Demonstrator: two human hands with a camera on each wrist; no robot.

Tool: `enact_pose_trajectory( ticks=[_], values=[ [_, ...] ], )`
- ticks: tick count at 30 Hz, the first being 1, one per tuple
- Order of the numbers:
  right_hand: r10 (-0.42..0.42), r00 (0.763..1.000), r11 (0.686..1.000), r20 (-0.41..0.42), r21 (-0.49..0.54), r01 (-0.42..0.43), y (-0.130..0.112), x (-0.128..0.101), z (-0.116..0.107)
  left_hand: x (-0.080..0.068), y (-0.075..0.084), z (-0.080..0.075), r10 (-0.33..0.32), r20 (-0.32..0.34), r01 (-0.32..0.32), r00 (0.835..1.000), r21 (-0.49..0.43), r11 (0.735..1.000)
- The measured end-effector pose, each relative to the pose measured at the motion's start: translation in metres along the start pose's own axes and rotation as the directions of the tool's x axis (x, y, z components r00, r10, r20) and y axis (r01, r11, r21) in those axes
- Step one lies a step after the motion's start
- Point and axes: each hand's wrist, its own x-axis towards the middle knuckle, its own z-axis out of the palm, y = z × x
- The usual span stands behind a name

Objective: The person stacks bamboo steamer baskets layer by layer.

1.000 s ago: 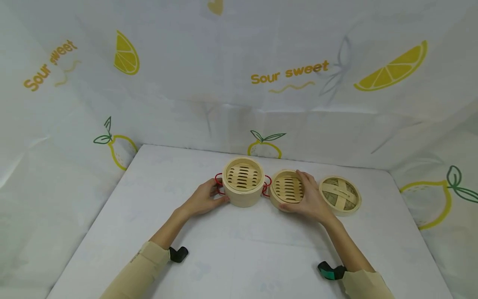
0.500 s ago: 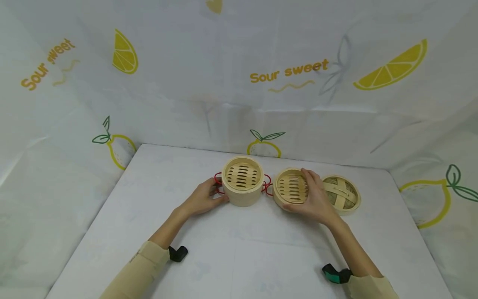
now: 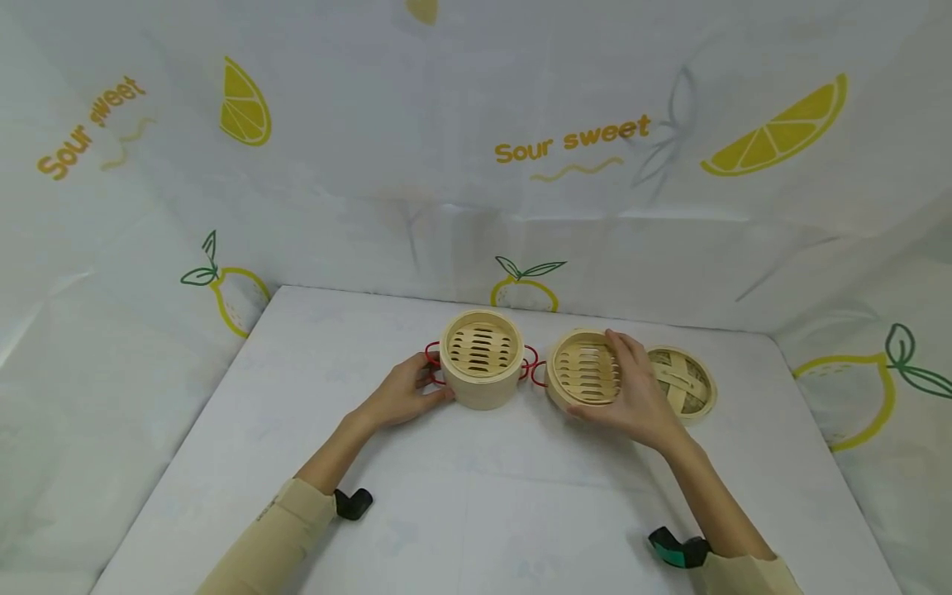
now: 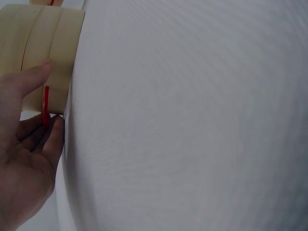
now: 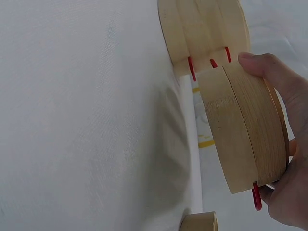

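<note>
On the left stands a stack of bamboo steamer baskets with red side loops and a slotted base showing in the top one. My left hand holds the stack's left side, its thumb on the front wall and its fingers by a red loop. A single steamer basket is gripped from the right by my right hand, thumb in front and fingers over the far rim. The right wrist view shows that basket raised off the table and tilted, near the stack.
A woven bamboo lid lies on the table just right of the right hand, partly covered by it. Behind the white table hangs a white lemon-print cloth.
The single basket, in my right hand, has come up off the table and shifted right, away from the stack, covering more of the lid. The left hand and stack stay put.
</note>
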Motion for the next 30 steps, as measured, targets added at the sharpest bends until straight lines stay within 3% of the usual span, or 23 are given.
enact_pose_trajectory(
  ticks=[12, 30],
  values=[
    [-0.045, 0.998, 0.998, -0.048, 0.035, 0.046, -0.002, -0.002, -0.010, -0.001, 0.004, -0.001, -0.023, 0.001, 0.023, 1.000, 0.017, 1.000],
    [-0.040, 0.997, 0.996, -0.073, 0.071, 0.046, -0.012, -0.007, -0.027, -0.001, 0.003, 0.000, -0.022, -0.002, 0.022, 1.000, 0.020, 1.000]
  ],
)
